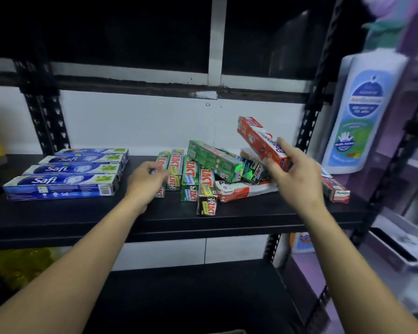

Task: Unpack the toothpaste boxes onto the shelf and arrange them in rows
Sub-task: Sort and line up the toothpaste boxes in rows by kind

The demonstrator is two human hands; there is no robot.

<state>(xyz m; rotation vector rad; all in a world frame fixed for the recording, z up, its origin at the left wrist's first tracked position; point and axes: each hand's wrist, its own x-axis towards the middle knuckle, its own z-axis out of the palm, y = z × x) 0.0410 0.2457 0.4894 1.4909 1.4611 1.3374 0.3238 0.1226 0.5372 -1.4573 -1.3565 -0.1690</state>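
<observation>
Black shelf point(251, 220) holds four blue boxes point(63, 182) in a row at its left end and a loose pile of green boxes point(215, 161) mid-shelf. Right hand point(295, 177) grips a red box point(258, 141) tilted above the pile; the blurred left hand point(145, 182) seems to clasp the leftmost green box point(163, 158).

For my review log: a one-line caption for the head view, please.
Right hand holds a red box above a jumbled pile; left hand touches Zact boxes beside four aligned Safi boxes.

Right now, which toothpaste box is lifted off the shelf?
The red box, gripped by the right hand; the rest lie below on the shelf.
</observation>
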